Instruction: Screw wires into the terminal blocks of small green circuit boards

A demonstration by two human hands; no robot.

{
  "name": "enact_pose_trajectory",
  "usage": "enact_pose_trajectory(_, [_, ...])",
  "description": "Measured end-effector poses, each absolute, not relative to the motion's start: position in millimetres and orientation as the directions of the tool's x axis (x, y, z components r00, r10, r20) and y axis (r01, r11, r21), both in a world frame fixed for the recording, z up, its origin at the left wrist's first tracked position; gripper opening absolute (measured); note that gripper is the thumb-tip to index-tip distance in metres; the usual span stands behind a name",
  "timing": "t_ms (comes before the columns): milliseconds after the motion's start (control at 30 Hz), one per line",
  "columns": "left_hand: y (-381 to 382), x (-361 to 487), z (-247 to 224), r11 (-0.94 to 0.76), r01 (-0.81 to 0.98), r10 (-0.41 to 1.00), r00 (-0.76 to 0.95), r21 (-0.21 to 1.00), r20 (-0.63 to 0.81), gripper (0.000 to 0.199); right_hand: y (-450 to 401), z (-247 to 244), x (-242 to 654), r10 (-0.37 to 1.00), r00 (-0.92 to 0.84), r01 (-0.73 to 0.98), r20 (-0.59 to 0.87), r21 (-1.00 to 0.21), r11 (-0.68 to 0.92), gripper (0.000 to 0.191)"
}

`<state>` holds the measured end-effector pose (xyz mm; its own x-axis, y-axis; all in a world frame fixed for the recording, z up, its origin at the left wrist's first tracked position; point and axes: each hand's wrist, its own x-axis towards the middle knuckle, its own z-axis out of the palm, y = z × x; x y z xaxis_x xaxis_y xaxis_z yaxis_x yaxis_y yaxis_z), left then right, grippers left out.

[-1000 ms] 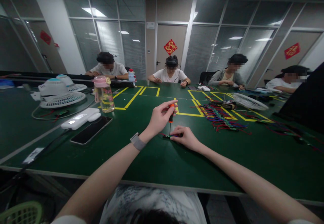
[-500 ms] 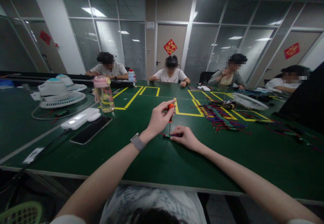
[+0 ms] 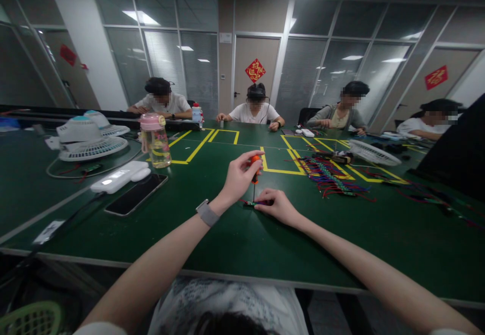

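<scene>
My left hand (image 3: 239,174), with a grey watch band on its wrist, is closed round the orange and black handle of a screwdriver (image 3: 255,169). The screwdriver stands upright, its tip down on a small green circuit board (image 3: 249,204) lying on the table. Fingers of my right hand (image 3: 277,205) pinch the board's right end, where dark and red wires show. A red wire sticks out at the board's left end. The exact spot under the tip is too small to make out.
Several wired circuit boards (image 3: 333,176) lie in a row at the right. A pink-lided bottle (image 3: 156,143), a phone (image 3: 136,194), a white power strip (image 3: 119,177) and fan parts (image 3: 93,148) stand left. Several people sit across the green table (image 3: 212,254).
Both my hands and the screwdriver stay nearly in place. Across the table, the person at the right has lowered a hand from the face, and the middle person's hand has shifted slightly left.
</scene>
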<state>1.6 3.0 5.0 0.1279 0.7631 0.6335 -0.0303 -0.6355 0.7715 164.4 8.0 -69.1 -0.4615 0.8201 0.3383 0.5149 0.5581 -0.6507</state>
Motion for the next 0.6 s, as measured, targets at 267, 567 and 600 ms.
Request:
enact_pose_trajectory(267, [-5.8, -1.2, 4.9, -0.821, 0.320, 0.537, 0.152, 0.473, 0.829, 0.028, 8.8, -70.6, 163.4, 0.814, -0.461, 0.505, 0.352, -0.651, 0.567, 0.013])
enact_pose_trajectory(567, [-6.3, 0.5, 7.9, -0.785, 0.326, 0.581, 0.091, 0.526, 0.809, 0.014, 8.5, -70.2, 163.7, 0.814, -0.460, 0.512, 0.356, -0.642, 0.570, 0.015])
enact_pose_trajectory(600, [-6.7, 0.0, 8.6, -0.793, 0.326, 0.571, 0.101, 0.516, 0.815, 0.015, 8.5, -70.1, 163.8, 0.815, -0.459, 0.509, 0.354, -0.647, 0.568, 0.015])
